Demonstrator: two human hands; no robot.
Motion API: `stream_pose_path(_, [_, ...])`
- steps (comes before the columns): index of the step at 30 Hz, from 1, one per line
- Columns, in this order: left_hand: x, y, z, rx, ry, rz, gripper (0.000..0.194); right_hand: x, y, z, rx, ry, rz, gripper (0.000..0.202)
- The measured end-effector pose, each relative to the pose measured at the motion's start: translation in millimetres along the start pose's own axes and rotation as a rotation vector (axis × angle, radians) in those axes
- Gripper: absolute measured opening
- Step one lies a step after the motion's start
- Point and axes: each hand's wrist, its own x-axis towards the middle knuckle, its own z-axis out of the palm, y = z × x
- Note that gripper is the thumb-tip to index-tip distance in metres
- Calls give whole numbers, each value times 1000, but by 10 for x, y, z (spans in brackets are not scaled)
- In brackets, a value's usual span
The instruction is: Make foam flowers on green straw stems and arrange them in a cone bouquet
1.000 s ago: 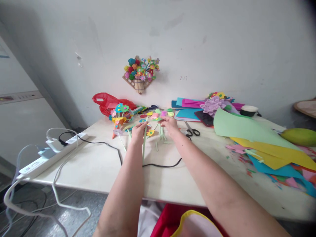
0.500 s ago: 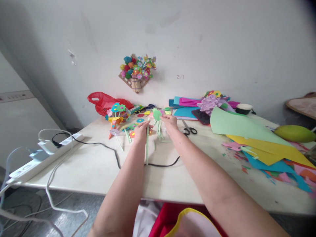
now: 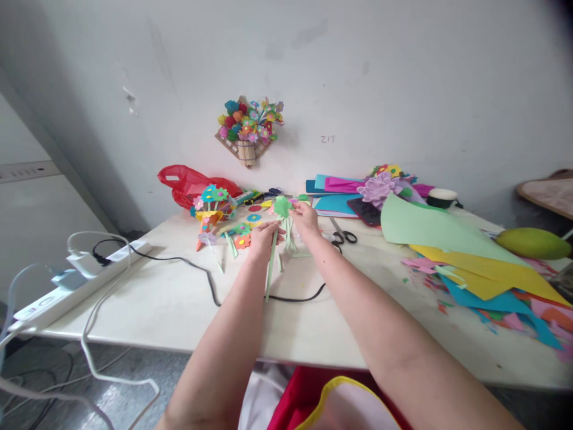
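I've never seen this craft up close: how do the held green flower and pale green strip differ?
The green flower is broad with a lobed edge; the pale green strip is long and narrow. The flower is in the right hand, the strip in the left hand. Both are green.

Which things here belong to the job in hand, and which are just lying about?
Likely in the job:
green strip, in the left hand
green flower, in the right hand
perhaps scissors, untouched

Apparently just lying about:
red plastic bag
power strip
green fruit
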Motion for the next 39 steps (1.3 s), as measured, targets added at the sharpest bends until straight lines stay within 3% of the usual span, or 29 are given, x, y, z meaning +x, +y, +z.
stream_pose_path(10, [13,11,17,32,17,-12,27,0,53,28,-117,-93,-65,22])
stream_pose_path(39, [97,-71,-46,7,17,-43,27,-133,-151,-50,-472,-153,-70,22])
